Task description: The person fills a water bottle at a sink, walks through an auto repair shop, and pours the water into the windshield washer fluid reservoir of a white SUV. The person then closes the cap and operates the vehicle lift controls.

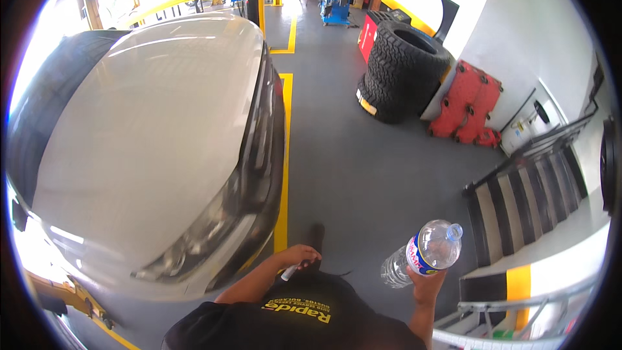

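Holding a clear plastic bottle [438,249] toward four o'clock in the right hand [426,279], with fingers wrapped round it; probably light, slick and easily dented, best held around the label [415,256]. Pinching a small white cylinder [289,273] near six o'clock in the left hand [300,256].

This is a car workshop, as shown by the car [149,123] at the left of the frame, the yellow lift [262,0] and blue machine [335,3] at the top, and the stacked tires [398,74] and red creepers [465,100] at the upper right.
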### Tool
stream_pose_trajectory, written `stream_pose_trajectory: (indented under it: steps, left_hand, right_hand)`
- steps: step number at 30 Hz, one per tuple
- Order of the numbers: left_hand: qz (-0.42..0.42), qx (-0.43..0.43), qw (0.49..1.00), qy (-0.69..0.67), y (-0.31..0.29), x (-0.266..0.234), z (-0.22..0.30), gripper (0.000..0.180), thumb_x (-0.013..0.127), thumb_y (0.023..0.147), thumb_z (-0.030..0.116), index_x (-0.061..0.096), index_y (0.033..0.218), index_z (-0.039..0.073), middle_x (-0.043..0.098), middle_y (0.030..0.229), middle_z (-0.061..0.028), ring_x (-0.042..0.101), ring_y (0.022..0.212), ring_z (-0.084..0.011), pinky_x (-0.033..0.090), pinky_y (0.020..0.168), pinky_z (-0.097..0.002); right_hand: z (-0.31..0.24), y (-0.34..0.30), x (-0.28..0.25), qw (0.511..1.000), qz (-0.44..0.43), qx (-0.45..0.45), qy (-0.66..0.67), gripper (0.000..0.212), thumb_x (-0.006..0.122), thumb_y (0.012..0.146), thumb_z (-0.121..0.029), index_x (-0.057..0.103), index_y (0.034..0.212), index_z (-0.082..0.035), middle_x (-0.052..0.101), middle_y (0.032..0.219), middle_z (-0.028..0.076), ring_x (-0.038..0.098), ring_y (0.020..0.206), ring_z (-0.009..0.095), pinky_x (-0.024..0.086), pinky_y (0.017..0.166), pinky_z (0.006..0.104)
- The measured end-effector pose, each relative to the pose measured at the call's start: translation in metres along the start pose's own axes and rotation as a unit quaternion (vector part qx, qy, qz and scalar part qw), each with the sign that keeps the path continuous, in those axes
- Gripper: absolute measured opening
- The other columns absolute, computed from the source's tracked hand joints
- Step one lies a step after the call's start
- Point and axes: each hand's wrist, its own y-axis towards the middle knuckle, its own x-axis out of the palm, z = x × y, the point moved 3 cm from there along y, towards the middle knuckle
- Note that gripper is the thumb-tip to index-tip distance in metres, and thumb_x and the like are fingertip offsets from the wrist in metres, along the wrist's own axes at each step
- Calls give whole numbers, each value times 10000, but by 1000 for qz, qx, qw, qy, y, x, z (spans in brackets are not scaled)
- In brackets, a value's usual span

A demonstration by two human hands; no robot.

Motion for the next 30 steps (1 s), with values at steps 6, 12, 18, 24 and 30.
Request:
stream_pose_trajectory:
  steps: [6, 12, 18, 24, 30]
  left_hand:
    - [-26, 29, 997, -61, 134, -114, 187, 321, 520, 1035, 213, 672, 1274, 62, 581, 870, 19, 544, 750, -111, 456, 626, -269]
    - [9, 40, 999, 2, 228, -262, 379, 290, 540, 1038, 194, 691, 1263, 90, 592, 838, 28, 581, 761, -76, 454, 575, -236]
    - [81, -69, 952, 289, 369, -473, 367, 482, 654, 807, 36, 681, 1288, 54, 712, 852, -80, 673, 724, -195, 532, 614, -340]
    - [96, -190, 892, 398, 366, -573, 285, 247, 661, 845, 230, 780, 1024, 107, 759, 1052, -141, 730, 937, -276, 554, 803, -424]
    - [184, -326, 908, 188, 382, -676, 342, 244, 678, 852, 294, 786, 985, 120, 757, 1030, -120, 721, 930, -265, 551, 797, -425]
  right_hand:
    - [2, 225, 73, 998, 40, -53, 2, 909, 858, 654, -13, 403, 1441, -17, 571, 1318, 128, 597, 1179, 234, 438, 1085, 392]
    - [9, 426, 155, 994, 9, 23, 111, 855, 870, 635, -16, 461, 1386, -15, 613, 1267, 127, 634, 1129, 221, 493, 1030, 373]
    - [10, 663, 277, 981, -55, -10, 184, 762, 857, 657, -11, 510, 1336, -7, 642, 1212, 112, 648, 1081, 197, 498, 1004, 357]
    - [-18, 901, 413, 969, -175, -31, 171, 753, 852, 672, -41, 506, 1340, -3, 630, 1231, 113, 636, 1106, 201, 485, 1016, 343]
    - [-38, 1109, 571, 947, -250, -64, 191, 817, 854, 652, -17, 471, 1374, -11, 617, 1251, 111, 619, 1146, 199, 492, 1027, 358]
